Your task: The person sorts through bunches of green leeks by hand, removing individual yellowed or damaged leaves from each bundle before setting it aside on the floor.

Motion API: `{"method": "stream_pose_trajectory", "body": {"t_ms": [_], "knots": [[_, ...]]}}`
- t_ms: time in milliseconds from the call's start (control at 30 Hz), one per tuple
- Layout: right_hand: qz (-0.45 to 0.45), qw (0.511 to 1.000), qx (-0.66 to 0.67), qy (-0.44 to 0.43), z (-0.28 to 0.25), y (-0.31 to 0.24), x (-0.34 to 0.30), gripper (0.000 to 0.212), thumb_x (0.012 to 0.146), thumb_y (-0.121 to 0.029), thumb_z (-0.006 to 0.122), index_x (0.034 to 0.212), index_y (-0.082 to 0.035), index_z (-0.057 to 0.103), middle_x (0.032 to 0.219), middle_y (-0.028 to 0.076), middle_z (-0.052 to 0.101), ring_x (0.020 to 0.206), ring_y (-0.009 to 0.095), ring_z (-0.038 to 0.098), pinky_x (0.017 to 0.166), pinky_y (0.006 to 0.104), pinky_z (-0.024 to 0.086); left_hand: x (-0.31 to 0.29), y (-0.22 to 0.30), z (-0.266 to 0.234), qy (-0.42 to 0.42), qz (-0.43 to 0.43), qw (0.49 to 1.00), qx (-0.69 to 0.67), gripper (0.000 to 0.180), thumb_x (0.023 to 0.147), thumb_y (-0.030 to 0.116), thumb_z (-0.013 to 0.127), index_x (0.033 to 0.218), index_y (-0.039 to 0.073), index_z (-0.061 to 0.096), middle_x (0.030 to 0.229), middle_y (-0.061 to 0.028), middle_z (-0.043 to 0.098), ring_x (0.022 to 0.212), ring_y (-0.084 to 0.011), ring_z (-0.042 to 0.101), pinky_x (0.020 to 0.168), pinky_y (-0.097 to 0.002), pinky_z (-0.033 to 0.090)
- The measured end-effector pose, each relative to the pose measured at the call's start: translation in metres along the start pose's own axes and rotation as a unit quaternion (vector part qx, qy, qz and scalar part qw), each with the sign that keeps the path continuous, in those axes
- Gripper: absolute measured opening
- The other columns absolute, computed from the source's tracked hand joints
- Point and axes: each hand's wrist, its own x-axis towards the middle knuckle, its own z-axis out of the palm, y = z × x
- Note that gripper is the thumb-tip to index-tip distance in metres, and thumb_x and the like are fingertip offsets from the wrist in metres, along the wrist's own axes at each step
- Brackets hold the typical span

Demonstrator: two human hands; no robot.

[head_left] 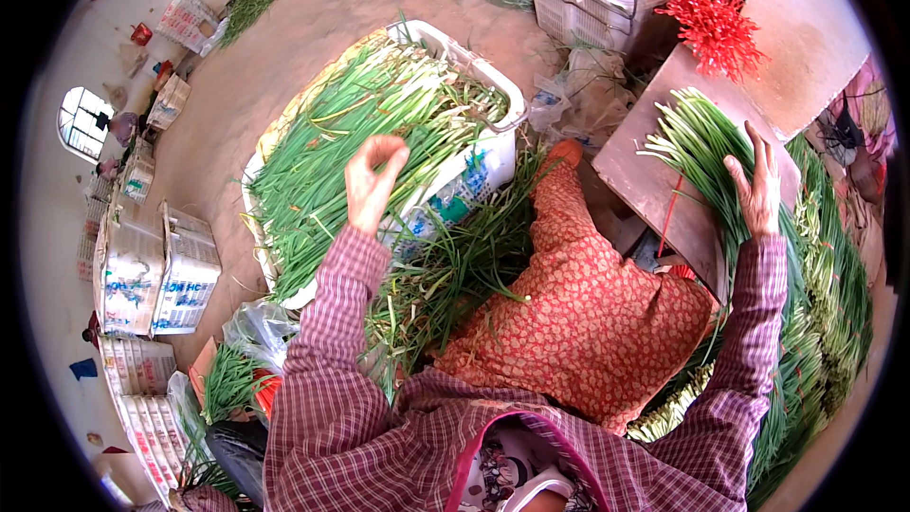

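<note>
Left hand (370, 182) is hovering over crated greens (332, 133), curled; I'm failing to tell whether it's pinching anything. Right hand (759, 194), fingers spread, is flanking the stalk bundle (703, 130) lying on the board (637, 171).

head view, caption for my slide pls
Left hand over a white crate of greens, right hand at a green bundle on a board.

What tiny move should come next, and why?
Perhaps bring the left hand to the thin red strip: it trails from the bundle of long green stalks over the edge of the flat brown board, while the right hand is at that bundle.
</note>
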Motion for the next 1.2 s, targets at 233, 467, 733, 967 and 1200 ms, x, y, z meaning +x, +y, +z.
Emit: {"method": "stream_pose_trajectory", "body": {"t_ms": [233,467,733,967,1200], "knots": [[-0.037,0.986,0.117,-0.113,0.024,-0.085,-0.01,0.043,0.077,-0.032,0.059,0.108,-0.004,0.052,0.1,0.012,0.055,0.097,0.028,0.051,0.086,0.0348,0.038,0.091,-0.044,0.035,-0.061,0.022,0.917,0.393,0.068,0.065,0.036,0.069,0.117,0.001,0.043,0.112,-0.0203,0.048,0.108,-0.0307,0.043,0.091,-0.0418,0.034],[-0.101,0.965,0.165,-0.175,0.065,-0.11,-0.015,0.032,0.075,-0.025,0.061,0.098,-0.004,0.056,0.083,0.011,0.055,0.081,0.029,0.051,0.074,0.036,0.04,0.112,-0.054,0.058,-0.058,-0.01,0.828,0.557,0.071,0.058,0.035,0.073,0.114,0.002,0.044,0.109,-0.0176,0.049,0.105,-0.0293,0.044,0.088,-0.0414,0.037],[-0.182,0.927,0.267,-0.193,0.093,-0.157,0.02,0.026,0.077,-0.023,0.059,0.093,-0.003,0.057,0.081,0.013,0.056,0.077,0.032,0.054,0.071,0.0369,0.043,0.123,-0.04,0.019,0.005,-0.071,0.896,0.439,0.052,0.059,0.028,0.069,0.103,0.003,0.056,0.085,-0.0149,0.063,0.079,-0.0261,0.061,0.076,-0.0367,0.047],[-0.135,0.863,0.438,-0.212,0.146,-0.234,0.063,0.041,0.076,-0.028,0.062,0.103,0.002,0.054,0.094,0.016,0.061,0.086,0.025,0.06,0.075,0.0332,0.047,0.101,-0.021,-0.046,0.069,-0.027,0.996,0.049,0.045,0.059,0.008,0.065,0.1,-0.008,0.053,0.083,-0.0097,0.062,0.072,-0.0132,0.058,0.068,-0.0238,0.046],[-0.123,0.889,0.442,0.013,0.182,-0.33,0.062,0.041,0.071,-0.018,0.066,0.106,-0.004,0.049,0.095,0.013,0.051,0.09,0.029,0.051,0.077,0.0372,0.042,0.079,-0.002,-0.071,0.069,-0.027,0.989,-0.128,0.038,0.066,0.0,0.062,0.102,-0.003,0.052,0.087,-0.0061,0.061,0.072,-0.0116,0.057,0.066,-0.0235,0.047]]}}
